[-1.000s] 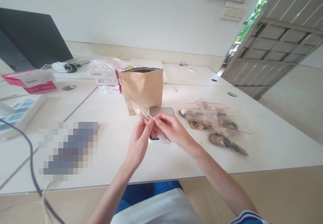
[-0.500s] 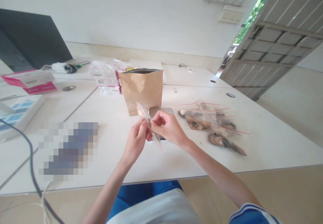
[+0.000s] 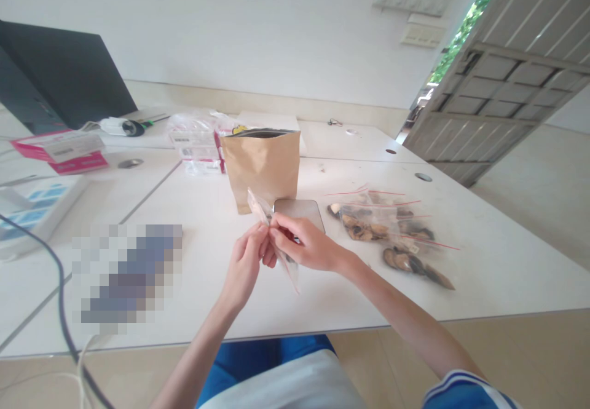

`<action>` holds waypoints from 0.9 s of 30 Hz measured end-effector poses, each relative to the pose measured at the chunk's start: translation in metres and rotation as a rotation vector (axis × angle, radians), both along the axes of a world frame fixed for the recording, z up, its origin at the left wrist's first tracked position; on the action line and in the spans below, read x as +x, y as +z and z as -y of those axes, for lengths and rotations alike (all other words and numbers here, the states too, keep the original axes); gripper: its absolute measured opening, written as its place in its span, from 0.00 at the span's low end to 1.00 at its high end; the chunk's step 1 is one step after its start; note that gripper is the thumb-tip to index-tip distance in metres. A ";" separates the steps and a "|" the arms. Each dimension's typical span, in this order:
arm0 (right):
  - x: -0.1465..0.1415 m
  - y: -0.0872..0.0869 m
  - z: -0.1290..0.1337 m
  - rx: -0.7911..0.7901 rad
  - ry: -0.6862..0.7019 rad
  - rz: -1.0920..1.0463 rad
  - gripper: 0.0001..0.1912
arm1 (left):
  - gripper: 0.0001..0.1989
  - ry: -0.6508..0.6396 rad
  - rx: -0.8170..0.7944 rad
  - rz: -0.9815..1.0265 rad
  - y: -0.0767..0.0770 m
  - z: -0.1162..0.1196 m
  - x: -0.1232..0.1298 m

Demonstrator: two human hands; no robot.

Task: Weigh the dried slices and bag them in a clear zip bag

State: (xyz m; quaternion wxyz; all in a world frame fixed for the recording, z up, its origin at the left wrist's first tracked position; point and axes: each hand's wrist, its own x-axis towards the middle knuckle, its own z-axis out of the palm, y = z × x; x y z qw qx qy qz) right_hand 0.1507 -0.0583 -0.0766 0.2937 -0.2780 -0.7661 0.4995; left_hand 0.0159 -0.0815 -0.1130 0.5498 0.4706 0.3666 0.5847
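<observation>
Between my hands is a small clear zip bag [image 3: 288, 267] with a red seal line, tilted, its contents mostly covered by my fingers. My left hand [image 3: 249, 252] pinches its left side. My right hand [image 3: 304, 243] grips it from the right, fingers closed near the left fingertips. Just behind them lies a flat silver-grey scale [image 3: 302, 211], partly hidden. A brown kraft paper pouch [image 3: 262, 163] stands upright beyond it with its top open. To the right lie several zip bags [image 3: 369, 224] holding dark and tan dried pieces, one bag [image 3: 415, 267] closer to me.
At the left are a blurred-out item [image 3: 133, 273], a cable [image 3: 59, 280], a white device [image 3: 41, 212] and pink-white boxes [image 3: 69, 150]. Plastic-wrapped boxes [image 3: 196, 144] stand beside the pouch. A black computer case [image 3: 69, 71] is at the back left. The table's front edge [image 3: 369, 328] runs before me.
My right fingers have shifted slightly down along the zip bag, and more of the scale shows. Both hands still hold the bag. The whole view has shifted a little.
</observation>
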 end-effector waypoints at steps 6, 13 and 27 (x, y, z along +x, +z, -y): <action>0.001 0.001 -0.003 0.040 0.001 -0.026 0.09 | 0.20 -0.019 0.056 -0.158 0.001 0.000 -0.009; 0.005 0.003 -0.008 0.128 0.001 0.010 0.09 | 0.19 0.015 0.130 -0.355 0.004 0.002 -0.018; 0.040 0.002 -0.042 0.150 -0.420 -0.237 0.16 | 0.21 0.265 0.244 -0.273 -0.003 0.002 -0.038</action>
